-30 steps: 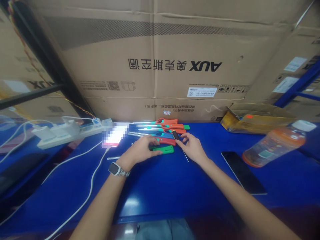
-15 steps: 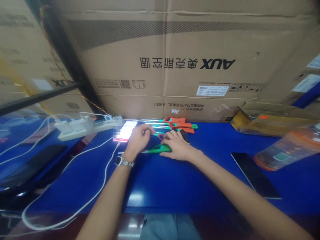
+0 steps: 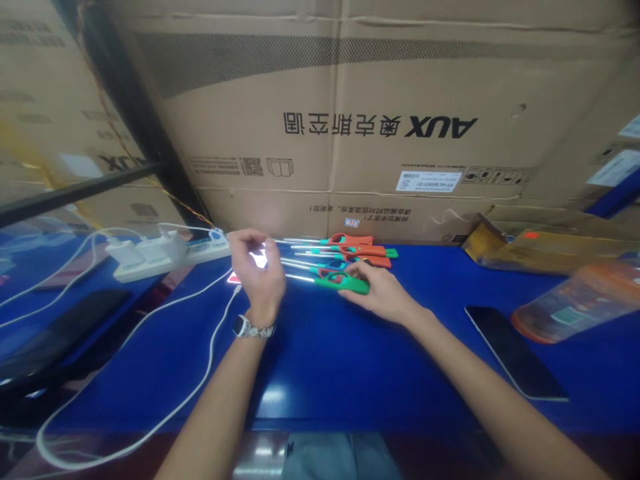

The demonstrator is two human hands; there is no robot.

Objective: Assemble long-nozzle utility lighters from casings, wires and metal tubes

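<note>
My right hand is closed around the handle end of a green long-nosed lighter, which lies at the near side of a row of similar lighters. Its metal nose points left, toward my left hand. That hand is over a lit phone, thumb and fingers curved with a gap between them; I see nothing held there. Beyond the green one are orange lighters and a blue one, noses all to the left. My right fingers partly cover the blue one's handle end.
A white power strip with plugs and cables lies left of the phone. To the right are a dark phone, a clear jar with an orange lid and an opened carton. A large cardboard box walls the table's back.
The green lighter has moved right and away from me, up beside the other lighters, with my right hand on it. My left hand has shifted left over the lit phone, its fingers lifting.
</note>
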